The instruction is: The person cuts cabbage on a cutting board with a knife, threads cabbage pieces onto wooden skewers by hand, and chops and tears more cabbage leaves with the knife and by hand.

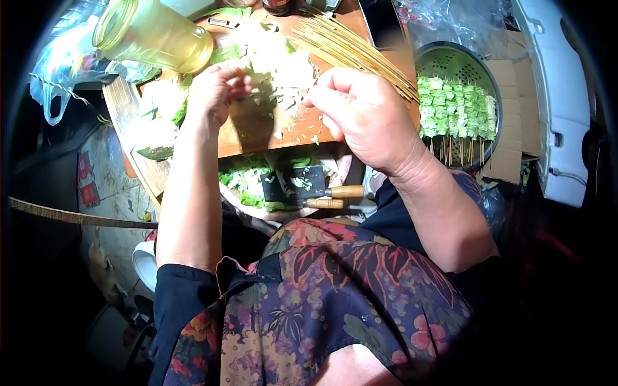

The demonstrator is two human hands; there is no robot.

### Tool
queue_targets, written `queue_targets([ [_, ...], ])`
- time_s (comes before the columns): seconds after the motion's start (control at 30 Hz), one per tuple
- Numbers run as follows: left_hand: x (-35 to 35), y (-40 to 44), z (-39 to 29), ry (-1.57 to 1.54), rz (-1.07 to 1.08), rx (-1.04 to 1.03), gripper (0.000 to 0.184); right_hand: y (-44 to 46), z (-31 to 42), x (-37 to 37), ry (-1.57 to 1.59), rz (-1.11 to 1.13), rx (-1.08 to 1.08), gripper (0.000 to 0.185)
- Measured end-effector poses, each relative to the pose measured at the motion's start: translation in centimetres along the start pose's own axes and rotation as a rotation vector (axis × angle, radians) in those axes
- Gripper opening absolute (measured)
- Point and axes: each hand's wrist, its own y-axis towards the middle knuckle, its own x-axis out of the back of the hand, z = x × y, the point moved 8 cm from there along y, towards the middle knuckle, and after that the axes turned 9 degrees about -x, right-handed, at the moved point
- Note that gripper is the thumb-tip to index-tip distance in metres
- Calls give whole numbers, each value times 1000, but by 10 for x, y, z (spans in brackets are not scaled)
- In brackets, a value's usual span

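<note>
My left hand (217,91) hovers over the left part of the wooden board, fingers curled together; anything in them is too small to make out. Across from it, my right hand (368,119) is closed in a pinch with thumb against forefinger, and I cannot make out what it holds. Chopped pale green cabbage (280,61) lies in a bright heap between and beyond the hands. A bundle of thin bamboo skewers (351,50) rests on the board behind my right hand. Skewered cabbage leaves (456,109) lie in rows in a metal colander (444,55) to the right.
Below the board's edge, two wooden-handled cleavers (296,185) lie over a basin (241,207) of cabbage scraps. A large jar (154,35) of yellowish liquid stands at upper left, beside a plastic bag (64,67). Cardboard (505,138) lies right of the colander.
</note>
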Motion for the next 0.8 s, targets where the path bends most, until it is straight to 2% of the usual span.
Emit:
queue_targets([
  [0.07, -8, -11, 13, 250, 15, 70, 14, -1, 1, 1, 2, -6, 9, 18],
  [0.13, -17, -19, 17, 655, 127, 116, 19, -1, 4, 4, -5, -28, 46, 18],
  [0.17, -22, -25, 5, 964, 128, 91, 20, -1, 5, 5, -6, -30, 45, 18],
  [0.33, -22, -18, 6, 1164, 129, 36, 27, -1, 9, 13, 29, -38, 25, 18],
  [0.4, -30, -21, -11, 1418, 62, -105, 32, -2, 12, 16, 57, -56, 25, 20],
  [0.53, -46, -17, -23, 1423, 9, -262, 38, -1, 11, 23, 108, -67, 50, 22],
  [0.6, -70, -17, -38, 1484, -13, -516, 29, -3, 13, 28, 114, -80, 42, 21],
  [0.63, -77, -18, -38, 1407, -36, -633, 27, -4, 14, 30, 119, -89, 34, 20],
  [0.8, -98, 2, -7, 1418, 2, -720, 26, -7, 14, 33, 166, -90, 32, 18],
])
